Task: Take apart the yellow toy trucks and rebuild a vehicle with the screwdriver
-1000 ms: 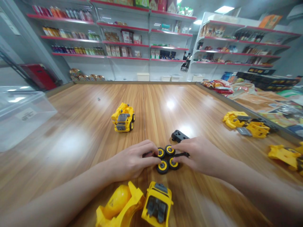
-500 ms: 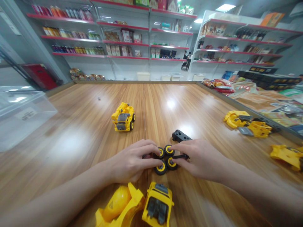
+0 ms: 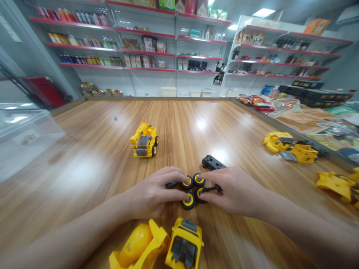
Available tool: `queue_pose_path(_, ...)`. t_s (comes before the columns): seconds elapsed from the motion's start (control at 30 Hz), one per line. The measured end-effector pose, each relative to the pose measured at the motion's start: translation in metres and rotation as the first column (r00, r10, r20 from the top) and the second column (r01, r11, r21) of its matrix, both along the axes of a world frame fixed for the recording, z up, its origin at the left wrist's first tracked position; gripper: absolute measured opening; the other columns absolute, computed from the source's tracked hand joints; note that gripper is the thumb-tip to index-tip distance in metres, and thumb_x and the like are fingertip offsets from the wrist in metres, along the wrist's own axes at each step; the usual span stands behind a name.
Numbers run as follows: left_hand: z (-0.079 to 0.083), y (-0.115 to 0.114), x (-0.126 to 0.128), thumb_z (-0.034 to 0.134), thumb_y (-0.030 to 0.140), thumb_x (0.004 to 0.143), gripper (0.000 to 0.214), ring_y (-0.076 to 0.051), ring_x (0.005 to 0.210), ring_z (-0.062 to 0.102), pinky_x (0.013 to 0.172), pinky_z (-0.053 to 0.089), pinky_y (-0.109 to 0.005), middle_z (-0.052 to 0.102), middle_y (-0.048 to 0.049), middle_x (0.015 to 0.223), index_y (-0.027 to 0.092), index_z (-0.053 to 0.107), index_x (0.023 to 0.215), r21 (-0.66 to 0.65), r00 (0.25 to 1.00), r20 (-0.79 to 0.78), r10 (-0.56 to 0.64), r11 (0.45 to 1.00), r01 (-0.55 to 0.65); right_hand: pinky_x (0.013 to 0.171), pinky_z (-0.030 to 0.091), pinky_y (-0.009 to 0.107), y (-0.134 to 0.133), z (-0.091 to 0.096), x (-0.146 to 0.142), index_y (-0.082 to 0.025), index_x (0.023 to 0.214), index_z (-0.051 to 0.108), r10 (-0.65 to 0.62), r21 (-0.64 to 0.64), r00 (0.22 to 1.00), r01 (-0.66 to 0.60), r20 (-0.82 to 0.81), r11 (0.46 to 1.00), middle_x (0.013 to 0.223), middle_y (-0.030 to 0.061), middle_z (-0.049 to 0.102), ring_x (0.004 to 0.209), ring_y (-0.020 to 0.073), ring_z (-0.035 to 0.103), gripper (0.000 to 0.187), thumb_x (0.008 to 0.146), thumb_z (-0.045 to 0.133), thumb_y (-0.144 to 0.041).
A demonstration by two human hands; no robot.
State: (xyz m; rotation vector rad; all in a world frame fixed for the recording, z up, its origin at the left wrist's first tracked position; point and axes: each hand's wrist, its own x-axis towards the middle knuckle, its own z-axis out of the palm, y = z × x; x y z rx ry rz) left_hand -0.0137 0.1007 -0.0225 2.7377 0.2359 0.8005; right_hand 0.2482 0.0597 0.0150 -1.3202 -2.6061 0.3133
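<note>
My left hand (image 3: 153, 194) and my right hand (image 3: 234, 190) meet over a cluster of small black wheels with yellow hubs (image 3: 193, 189) lying on the wooden table (image 3: 98, 157). Each hand pinches a wheel pair on a thin black axle; the fingertips touch the wheels from either side. A black toy chassis piece (image 3: 212, 163) lies just beyond my right hand. In front of me, at the near edge, sit a yellow truck cab (image 3: 185, 244) and a yellow mixer drum part (image 3: 137, 244).
A complete yellow toy truck (image 3: 143, 140) stands farther out, left of centre. More yellow toy parts (image 3: 291, 147) lie at the right, with another (image 3: 336, 184) near the right edge. A clear plastic box (image 3: 22, 138) is at the left. Shop shelves (image 3: 157, 48) line the back.
Both hands and the wheels have stayed nearly in place; the fingers shifted slightly and the wheel pairs sit a little closer together. The view has tilted a touch.
</note>
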Motion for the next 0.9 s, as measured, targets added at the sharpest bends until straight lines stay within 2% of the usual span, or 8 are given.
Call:
queue_pose_path(0.13,-0.0011,-0.0005,-0.0007,0.054,0.001,0.079,0.043,-0.026,0.113,0.057,0.094,0.052,-0.045,0.062,-0.0153,0.117,0.02,0.066,0.115,0.008,1.0,-0.025,0.007,1.0,-0.007,0.066,0.042,0.029,-0.0001,0.0013,-0.0006,-0.023,0.11,0.067,-0.009,-0.007,1.0,0.009,0.02,1.0,0.088,0.0047,0.074,0.079,0.0214,0.069,0.028,0.087,0.063,-0.038)
queue_pose_path(0.27,0.0008,-0.0038,-0.0008,0.054,0.003,0.081,0.042,-0.025,0.11,0.059,0.089,0.055,-0.042,0.059,-0.0159,0.119,0.021,0.065,0.117,0.006,0.998,-0.006,0.058,0.998,-0.058,0.066,0.041,0.028,-0.0009,0.0027,-0.0011,-0.024,0.109,0.067,-0.014,-0.018,0.999,0.014,0.029,1.0,0.087,0.0044,0.073,0.079,0.0213,0.068,0.026,0.087,0.062,-0.037)
queue_pose_path(0.4,0.0031,-0.0068,0.0001,0.057,0.009,0.083,0.039,-0.026,0.113,0.058,0.093,0.053,-0.042,0.055,-0.016,0.124,0.021,0.064,0.12,-0.032,0.995,-0.002,0.097,0.995,-0.097,0.065,0.042,0.027,-0.0023,0.0047,-0.0006,-0.022,0.122,0.059,-0.032,-0.032,0.999,0.032,0.015,0.999,0.09,0.0064,0.072,0.078,0.0218,0.068,0.043,0.086,0.063,-0.045)
queue_pose_path(0.5,0.0026,-0.0063,0.0017,0.067,0.023,0.082,0.037,-0.027,0.113,0.056,0.095,0.052,-0.044,0.056,-0.0167,0.123,0.019,0.063,0.119,-0.009,0.995,-0.006,0.102,0.995,-0.102,0.064,0.042,0.029,-0.0029,0.0054,-0.0005,-0.022,0.128,0.054,-0.033,-0.027,0.999,0.034,0.037,0.999,0.094,0.0075,0.072,0.082,0.0255,0.069,0.055,0.082,0.065,-0.051)
queue_pose_path(0.57,0.0015,-0.005,0.0026,0.07,0.03,0.081,0.039,-0.028,0.114,0.055,0.096,0.05,-0.045,0.057,-0.0167,0.122,0.019,0.063,0.118,0.018,0.994,-0.028,0.106,0.994,-0.106,0.064,0.041,0.029,-0.0031,0.0048,-0.0007,-0.023,0.122,0.057,-0.019,-0.031,0.998,0.022,0.065,0.999,0.092,0.0067,0.072,0.084,0.027,0.069,0.05,0.082,0.065,-0.051)
queue_pose_path(0.7,-0.0003,-0.0032,0.003,0.068,0.031,0.084,0.036,-0.027,0.114,0.054,0.097,0.048,-0.044,0.058,-0.015,0.121,0.019,0.063,0.117,0.025,0.989,-0.08,0.128,0.992,-0.126,0.063,0.04,0.029,-0.003,0.0037,-0.0009,-0.022,0.109,0.061,0.007,-0.058,0.996,-0.002,0.088,0.998,0.087,0.0053,0.072,0.08,0.0259,0.069,0.037,0.083,0.065,-0.049)
queue_pose_path(0.9,-0.0007,-0.0032,0.0031,0.066,0.03,0.085,0.035,-0.025,0.11,0.056,0.094,0.05,-0.042,0.058,-0.0149,0.12,0.02,0.063,0.118,0.007,0.988,-0.085,0.126,0.992,-0.126,0.062,0.039,0.029,-0.0027,0.0069,-0.0006,-0.023,0.106,0.061,0.012,-0.063,0.996,-0.006,0.086,0.998,0.086,0.005,0.072,0.078,0.025,0.069,0.032,0.084,0.064,-0.046)
